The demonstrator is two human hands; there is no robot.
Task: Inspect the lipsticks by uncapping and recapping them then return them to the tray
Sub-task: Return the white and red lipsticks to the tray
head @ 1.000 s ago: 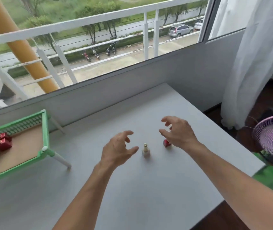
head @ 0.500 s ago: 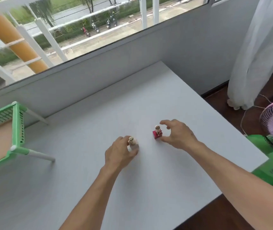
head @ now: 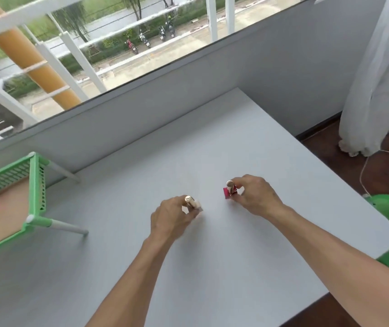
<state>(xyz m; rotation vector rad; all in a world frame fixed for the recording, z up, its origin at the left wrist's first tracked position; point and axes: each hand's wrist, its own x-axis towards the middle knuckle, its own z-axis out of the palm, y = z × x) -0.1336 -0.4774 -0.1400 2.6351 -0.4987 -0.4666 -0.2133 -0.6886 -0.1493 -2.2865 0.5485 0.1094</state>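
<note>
Head view: both hands, which were hovering spread a second ago, are now closing on the two seemingly uncapped lipsticks standing mid-table (head: 212, 149); the left hand (head: 174, 218) is pinching the pale lipstick (head: 192, 204); the right hand (head: 254, 197), well apart, is gripping the red lipstick (head: 230, 193) at its two o'clock; pickup is probably beginning; the green tray (head: 36, 185) at nine o'clock is getting cut off; no caps are showing; motion blur is smearing the lipstick bases.
</note>
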